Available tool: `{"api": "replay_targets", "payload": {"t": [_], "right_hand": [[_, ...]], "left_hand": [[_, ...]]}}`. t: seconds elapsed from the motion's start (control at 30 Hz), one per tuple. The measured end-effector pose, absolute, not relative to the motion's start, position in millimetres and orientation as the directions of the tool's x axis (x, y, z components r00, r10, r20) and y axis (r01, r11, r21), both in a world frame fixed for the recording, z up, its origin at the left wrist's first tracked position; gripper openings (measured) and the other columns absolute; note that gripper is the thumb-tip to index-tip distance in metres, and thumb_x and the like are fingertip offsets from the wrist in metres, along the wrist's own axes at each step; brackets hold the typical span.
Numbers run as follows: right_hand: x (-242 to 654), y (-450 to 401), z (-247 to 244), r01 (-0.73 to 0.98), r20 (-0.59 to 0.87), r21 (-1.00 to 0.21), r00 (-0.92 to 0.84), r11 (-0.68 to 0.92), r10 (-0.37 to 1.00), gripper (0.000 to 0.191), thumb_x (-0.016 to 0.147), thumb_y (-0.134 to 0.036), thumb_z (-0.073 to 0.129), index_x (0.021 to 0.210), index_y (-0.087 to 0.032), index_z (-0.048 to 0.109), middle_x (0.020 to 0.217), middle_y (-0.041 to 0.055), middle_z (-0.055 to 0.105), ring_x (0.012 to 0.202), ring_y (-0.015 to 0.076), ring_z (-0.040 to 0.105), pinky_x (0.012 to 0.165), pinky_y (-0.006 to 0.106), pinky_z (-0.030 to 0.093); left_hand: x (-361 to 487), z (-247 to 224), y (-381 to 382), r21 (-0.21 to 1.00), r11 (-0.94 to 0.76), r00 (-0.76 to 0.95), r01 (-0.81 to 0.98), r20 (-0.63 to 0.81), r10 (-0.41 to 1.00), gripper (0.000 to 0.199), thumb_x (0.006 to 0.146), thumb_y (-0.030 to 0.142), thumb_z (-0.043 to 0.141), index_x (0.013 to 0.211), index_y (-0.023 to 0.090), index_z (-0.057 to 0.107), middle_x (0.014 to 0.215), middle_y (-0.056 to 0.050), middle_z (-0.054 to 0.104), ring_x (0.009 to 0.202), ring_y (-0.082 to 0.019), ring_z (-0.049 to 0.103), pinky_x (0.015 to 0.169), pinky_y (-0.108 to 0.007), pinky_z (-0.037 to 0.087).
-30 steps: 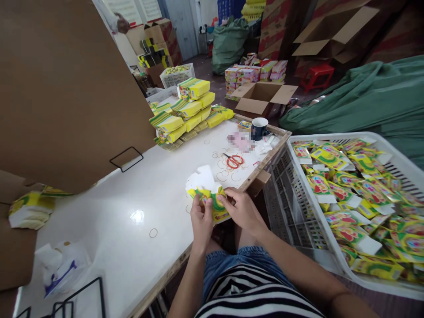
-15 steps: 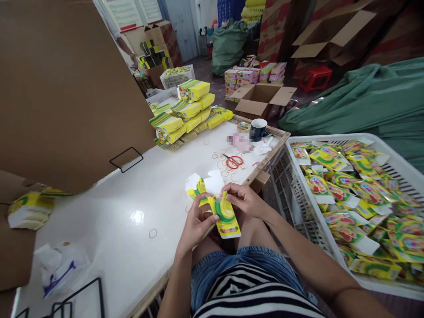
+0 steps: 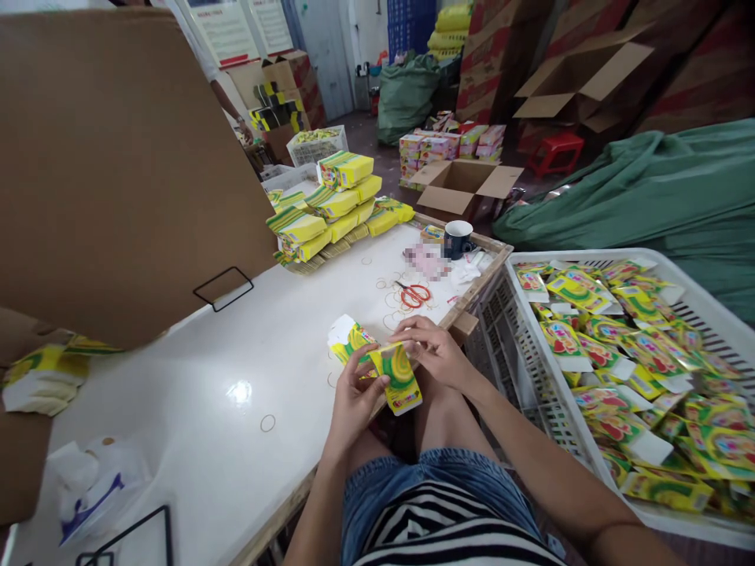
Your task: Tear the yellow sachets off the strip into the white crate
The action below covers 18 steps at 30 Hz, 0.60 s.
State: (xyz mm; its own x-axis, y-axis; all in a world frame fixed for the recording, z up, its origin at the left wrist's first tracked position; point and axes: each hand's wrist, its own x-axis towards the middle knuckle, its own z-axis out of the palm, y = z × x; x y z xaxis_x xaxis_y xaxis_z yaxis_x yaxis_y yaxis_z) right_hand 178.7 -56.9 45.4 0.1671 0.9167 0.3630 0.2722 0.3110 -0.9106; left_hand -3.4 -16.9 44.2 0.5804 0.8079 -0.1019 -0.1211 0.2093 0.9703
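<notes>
A small yellow and green printed carton (image 3: 399, 376) is held over my lap, tilted, at the table's front edge. My left hand (image 3: 359, 387) grips its left side, thumb on the front and fingers behind. My right hand (image 3: 429, 350) is at the carton's upper right, fingers bent over its top edge; the fingertips are partly hidden. Just behind, another yellow carton with a white flap (image 3: 348, 334) lies on the white table (image 3: 307, 338).
Orange-handled scissors (image 3: 414, 295), loose rubber bands and a dark mug (image 3: 458, 240) are on the table. Stacked yellow cartons (image 3: 333, 204) stand at its far end. A white crate (image 3: 590, 495) of filled packs is at my right. A cardboard sheet (image 3: 130, 173) rises on the left.
The carton's top flap has been folded down, and my right hand has shifted across its top edge. The white flaps behind it show less. The whole view has tilted slightly.
</notes>
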Motion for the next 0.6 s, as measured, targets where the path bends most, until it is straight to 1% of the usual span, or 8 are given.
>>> {"api": "replay_targets", "payload": {"t": [0.07, 0.13, 0.17, 0.23, 0.33, 0.4, 0.47, 0.6], "right_hand": [[182.8, -59.3, 52.4, 0.236, 0.279, -0.94, 0.117, 0.246, 0.953, 0.033, 0.091, -0.045, 0.053, 0.091, -0.018, 0.071, 0.085, 0.0061, 0.062, 0.083, 0.0189, 0.057, 0.065, 0.028, 0.044], [183.8, -61.3, 57.4, 0.174, 0.148, -0.975, 0.037, 0.139, 0.988, 0.028, 0.087, -0.038, 0.058, 0.104, -0.018, 0.066, 0.076, 0.0013, 0.061, 0.069, 0.0151, 0.056, 0.06, 0.025, 0.042], [183.2, -61.7, 58.8, 0.17, 0.096, -0.981, 0.002, 0.095, 0.995, 0.03, 0.084, -0.033, 0.061, 0.11, -0.018, 0.062, 0.074, -0.0011, 0.061, 0.065, 0.0135, 0.055, 0.058, 0.024, 0.041], [180.5, -60.9, 59.8, 0.248, 0.051, -0.968, 0.003, 0.049, 0.999, 0.035, 0.079, -0.023, 0.062, 0.114, -0.02, 0.056, 0.069, -0.0052, 0.06, 0.059, 0.0116, 0.052, 0.055, 0.022, 0.037], [175.8, -57.0, 58.4, 0.474, 0.066, -0.88, 0.093, 0.015, 0.993, 0.03, 0.077, -0.017, 0.061, 0.106, -0.021, 0.055, 0.057, -0.0096, 0.051, 0.052, 0.011, 0.048, 0.053, 0.021, 0.032], [172.9, -54.7, 56.9, 0.568, 0.091, -0.823, 0.113, 0.011, 0.989, 0.029, 0.079, -0.017, 0.062, 0.106, -0.022, 0.054, 0.052, -0.011, 0.046, 0.05, 0.0118, 0.046, 0.054, 0.022, 0.031], [170.2, -53.7, 55.9, 0.6, 0.115, -0.8, 0.109, 0.027, 0.987, 0.031, 0.081, -0.018, 0.061, 0.11, -0.022, 0.051, 0.052, -0.0113, 0.044, 0.05, 0.0125, 0.047, 0.055, 0.022, 0.03], [166.9, -53.3, 55.4, 0.637, 0.13, -0.77, 0.12, 0.024, 0.984, 0.034, 0.082, -0.019, 0.06, 0.114, -0.022, 0.048, 0.056, -0.0097, 0.047, 0.052, 0.0135, 0.05, 0.056, 0.022, 0.031]], "left_hand": [[-1.1, 43.7, -17.2, 0.987, 0.138, 0.533, -0.083, -0.073, 0.843, 0.048, 0.075, 0.026, 0.074, 0.119, 0.023, 0.055, 0.102, -0.006, 0.072, 0.078, -0.018, 0.071, 0.07, -0.028, 0.057], [0.9, 43.6, -18.7, 0.995, 0.086, 0.495, -0.04, -0.055, 0.867, 0.047, 0.077, 0.024, 0.072, 0.121, 0.023, 0.057, 0.102, -0.005, 0.073, 0.075, -0.018, 0.071, 0.069, -0.027, 0.057], [1.7, 43.8, -19.7, 0.997, 0.073, 0.488, -0.025, -0.052, 0.871, 0.047, 0.077, 0.024, 0.072, 0.121, 0.023, 0.057, 0.102, -0.005, 0.073, 0.073, -0.017, 0.07, 0.068, -0.027, 0.057], [2.6, 44.9, -21.6, 0.997, 0.071, 0.502, -0.017, -0.053, 0.863, 0.048, 0.077, 0.023, 0.071, 0.123, 0.023, 0.057, 0.105, -0.006, 0.072, 0.073, -0.017, 0.07, 0.069, -0.027, 0.057], [2.9, 47.9, -23.1, 0.993, 0.109, 0.547, -0.04, -0.069, 0.834, 0.052, 0.079, 0.023, 0.069, 0.129, 0.022, 0.053, 0.11, -0.007, 0.071, 0.077, -0.017, 0.07, 0.069, -0.027, 0.056], [2.6, 50.1, -22.9, 0.989, 0.132, 0.559, -0.06, -0.076, 0.825, 0.055, 0.08, 0.023, 0.068, 0.132, 0.022, 0.05, 0.112, -0.008, 0.07, 0.078, -0.017, 0.07, 0.069, -0.027, 0.056], [2.1, 51.6, -22.0, 0.987, 0.138, 0.557, -0.079, -0.071, 0.828, 0.057, 0.079, 0.023, 0.069, 0.132, 0.022, 0.049, 0.114, -0.009, 0.069, 0.079, -0.017, 0.07, 0.068, -0.026, 0.056], [1.3, 51.7, -20.2, 0.985, 0.137, 0.538, -0.1, -0.063, 0.841, 0.058, 0.077, 0.024, 0.071, 0.131, 0.021, 0.05, 0.113, -0.01, 0.07, 0.083, -0.018, 0.07, 0.068, -0.025, 0.055]]}}
